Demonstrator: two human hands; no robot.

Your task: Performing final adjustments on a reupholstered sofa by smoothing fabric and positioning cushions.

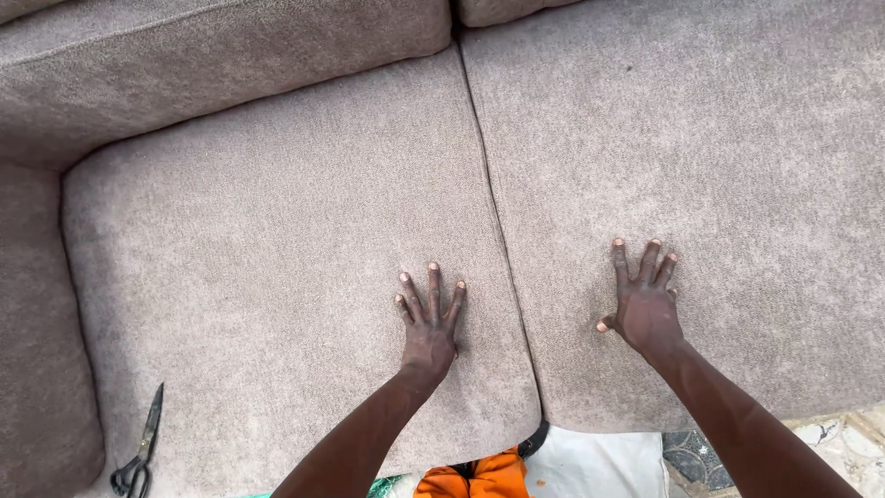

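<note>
Two grey-brown sofa seat cushions lie side by side. My left hand [430, 318] lies flat with fingers spread on the left seat cushion [258, 277], close to the seam [502, 240] between the cushions. On the right seat cushion [701, 166], my right hand [643, 297] presses flat, fingers apart, near the front edge. Neither hand holds anything.
Black scissors [140, 452] lie on the left cushion's front left corner. A back cushion [184, 65] runs along the top left and an armrest [37, 350] along the left. Below the front edge are orange cloth [475, 478], white sheet [599, 466] and tiled floor [830, 433].
</note>
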